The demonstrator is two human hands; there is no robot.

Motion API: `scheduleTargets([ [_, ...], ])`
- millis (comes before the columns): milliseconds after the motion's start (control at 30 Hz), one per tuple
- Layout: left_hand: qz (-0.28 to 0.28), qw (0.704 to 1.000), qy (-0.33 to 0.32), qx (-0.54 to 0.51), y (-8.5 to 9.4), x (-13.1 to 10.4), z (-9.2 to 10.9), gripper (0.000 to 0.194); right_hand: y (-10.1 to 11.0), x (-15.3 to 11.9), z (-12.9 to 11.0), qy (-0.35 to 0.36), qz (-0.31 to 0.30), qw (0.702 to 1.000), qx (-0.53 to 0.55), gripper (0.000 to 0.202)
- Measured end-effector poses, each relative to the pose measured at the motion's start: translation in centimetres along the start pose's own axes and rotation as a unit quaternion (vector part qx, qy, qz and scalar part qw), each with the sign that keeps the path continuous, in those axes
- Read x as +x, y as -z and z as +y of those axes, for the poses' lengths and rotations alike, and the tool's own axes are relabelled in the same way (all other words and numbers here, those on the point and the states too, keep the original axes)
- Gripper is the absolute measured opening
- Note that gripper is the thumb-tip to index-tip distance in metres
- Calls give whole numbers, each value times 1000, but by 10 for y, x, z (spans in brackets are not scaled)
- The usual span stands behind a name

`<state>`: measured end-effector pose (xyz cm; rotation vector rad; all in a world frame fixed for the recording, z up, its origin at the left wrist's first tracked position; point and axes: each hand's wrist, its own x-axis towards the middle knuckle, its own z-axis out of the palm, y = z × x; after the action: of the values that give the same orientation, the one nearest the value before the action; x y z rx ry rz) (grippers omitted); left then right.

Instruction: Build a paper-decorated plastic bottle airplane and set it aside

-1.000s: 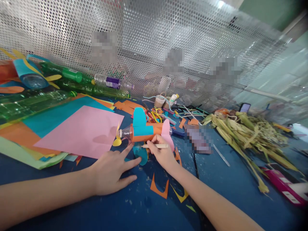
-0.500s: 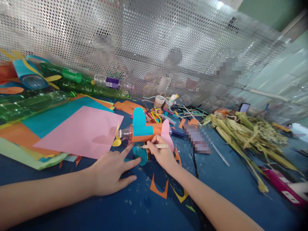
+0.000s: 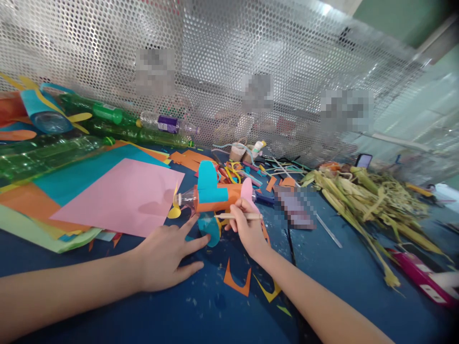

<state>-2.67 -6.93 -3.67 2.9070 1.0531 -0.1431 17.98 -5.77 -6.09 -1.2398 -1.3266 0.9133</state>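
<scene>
Left hand (image 3: 161,258) spreading its fingers, touching rounded blue paper (image 3: 214,233) | right hand (image 3: 248,231) pinching thin tan stick (image 3: 255,216), sliding right, drawing tip back

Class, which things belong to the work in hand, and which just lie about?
In the work:
- slim pale wooden pencil
- rounded translucent blue piece
- clear plastic bottle wrapped in orange paper

Apparently lying about:
- long green plastic bottles
- yellowish leafy husks
- curved orange paper scrap

An orange-paper-wrapped clear plastic bottle (image 3: 213,206) with blue and pink paper flaps (image 3: 208,177) lies sideways on the table (image 3: 201,320). A slim beige pen (image 3: 222,216) points left beside it.
</scene>
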Motion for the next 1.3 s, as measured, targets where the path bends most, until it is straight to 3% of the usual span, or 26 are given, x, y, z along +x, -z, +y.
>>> scheduleTargets([
  [100,2,1000,-6,-1,0,0,0,49,0,-2,-5,-5,-41,999,17,20],
  [233,10,1000,-3,1,-1,0,0,49,1,-4,-5,19,-121,992,-37,23],
  [400,3,1000,-14,-11,1,-1,-2,49,0,-1,3,8,-92,994,-49,25],
  [667,22,1000,-10,-6,-3,-1,-1,50,0,2,12,-1,-96,992,-88,28],
  [1300,25,999,-14,-15,-2,-1,-2,49,1,3,12,0,-97,991,-88,28],
])
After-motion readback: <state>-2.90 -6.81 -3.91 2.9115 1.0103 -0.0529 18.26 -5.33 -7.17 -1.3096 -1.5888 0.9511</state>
